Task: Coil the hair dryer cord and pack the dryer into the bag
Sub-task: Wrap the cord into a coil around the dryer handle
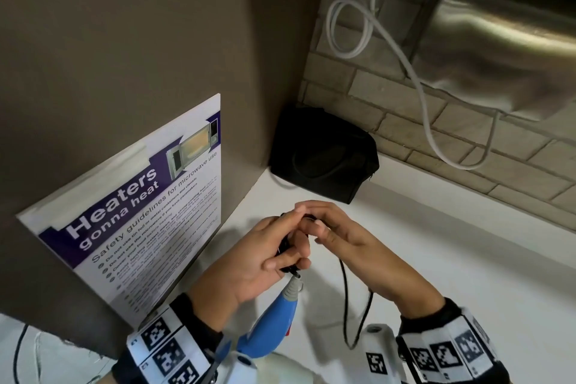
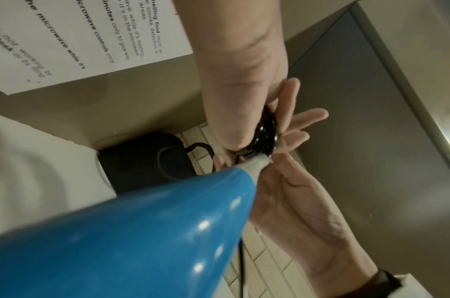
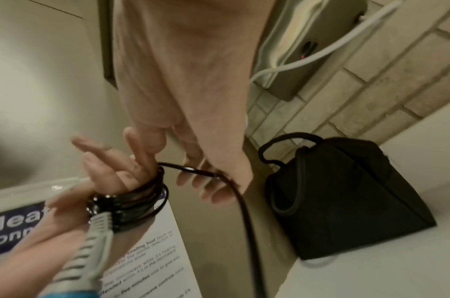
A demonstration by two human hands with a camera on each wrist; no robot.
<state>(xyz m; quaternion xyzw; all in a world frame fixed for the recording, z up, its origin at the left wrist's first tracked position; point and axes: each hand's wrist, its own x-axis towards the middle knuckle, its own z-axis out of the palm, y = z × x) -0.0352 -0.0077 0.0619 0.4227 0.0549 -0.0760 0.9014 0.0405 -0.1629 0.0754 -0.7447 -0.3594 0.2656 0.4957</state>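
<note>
White countertop [image 1: 452, 246] meets a brown wall carrying a microwave safety poster [image 1: 146, 212]; tiled wall behind. A black bag [image 1: 324, 153] stands in the corner, well beyond both hands. The left hand [image 1: 258, 262] has the black cord [image 3: 139, 198] looped in several turns around its straightened fingers [image 3: 101, 161]. The right hand [image 1: 352, 243] pinches the free run of cord just beside that coil. The blue hair dryer [image 1: 271, 324] hangs below the left wrist.
</note>
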